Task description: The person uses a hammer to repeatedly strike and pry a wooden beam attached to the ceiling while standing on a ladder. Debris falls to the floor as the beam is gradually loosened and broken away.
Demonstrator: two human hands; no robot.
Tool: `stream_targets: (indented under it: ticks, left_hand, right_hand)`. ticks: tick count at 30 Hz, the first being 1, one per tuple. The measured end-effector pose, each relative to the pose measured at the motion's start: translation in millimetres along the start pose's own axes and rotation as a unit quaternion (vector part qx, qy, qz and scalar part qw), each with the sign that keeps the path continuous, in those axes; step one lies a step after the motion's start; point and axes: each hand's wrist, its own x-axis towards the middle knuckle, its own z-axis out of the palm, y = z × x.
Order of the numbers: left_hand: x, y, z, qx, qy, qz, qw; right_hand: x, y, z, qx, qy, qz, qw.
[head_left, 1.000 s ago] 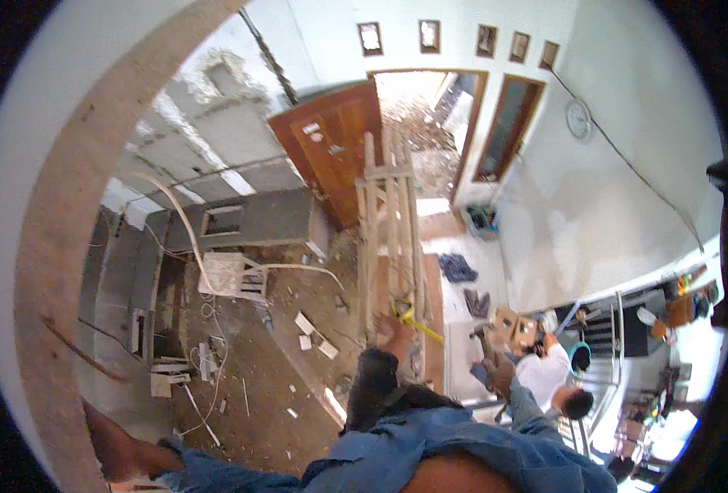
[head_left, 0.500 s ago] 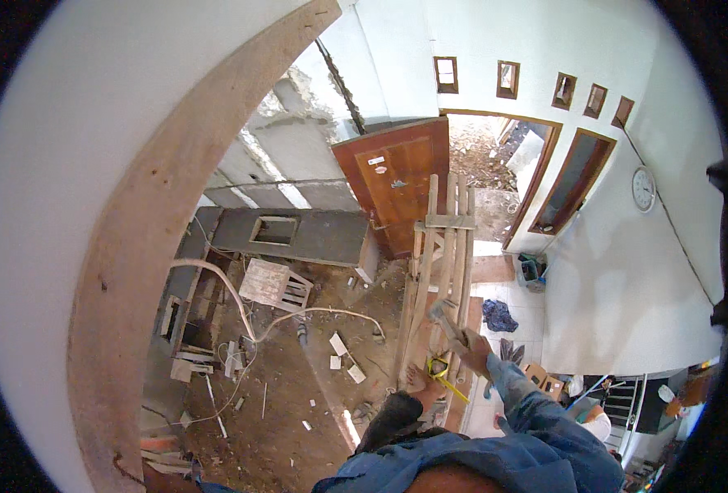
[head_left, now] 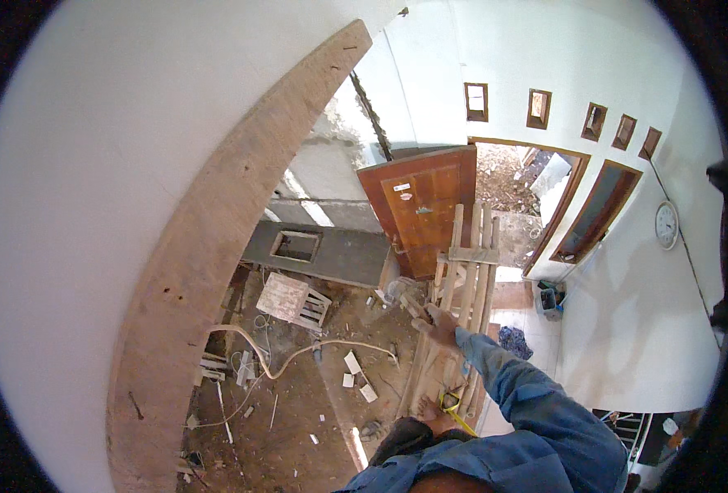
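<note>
My right hand (head_left: 441,327) is closed around the handle of a hammer (head_left: 418,310), held out in front of me above the scaffold planks. The hammer's head is smeared by motion. A long wooden board (head_left: 208,201) spans the left side of the view against the white wall, apart from the hammer. Nails (head_left: 346,59) stick out near its far end. My left hand is outside the picture. Below me, a bare foot (head_left: 436,417) rests on the scaffold planks (head_left: 413,394), beside a yellow tape measure (head_left: 452,404).
A wooden door (head_left: 421,212) stands ajar beyond the scaffold poles (head_left: 470,279). Far below, a stool (head_left: 286,297), a hose (head_left: 298,353) and tile pieces (head_left: 355,374) lie about the dirt floor. A round clock (head_left: 667,225) hangs on the right wall.
My right hand has swung the hammer forward and to the left. The view has shifted, so the board's far end shows more fully. My left arm has left the lower left edge.
</note>
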Motion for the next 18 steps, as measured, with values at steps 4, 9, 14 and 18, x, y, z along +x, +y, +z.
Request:
stream_targets:
  ticks: [4, 9, 14, 18]
  left_hand:
    - [5, 4, -5, 0.005, 0.007, -0.004, 1.000]
    - [8, 14, -13, 0.012, 0.025, -0.002, 1.000]
    - [9, 47, -42, 0.021, 0.104, 0.030, 0.994]
    - [-8, 97, -101, 0.038, 0.255, 0.104, 0.961]
  right_hand:
    - [-6, 11, 12, 0.002, -0.007, 0.007, 1.000]
    - [-24, 33, 29, 0.037, -0.019, 0.056, 0.998]
    - [-24, 37, 46, 0.067, -0.064, 0.087, 0.992]
    - [-8, 25, 59, 0.081, -0.064, 0.027, 0.994]
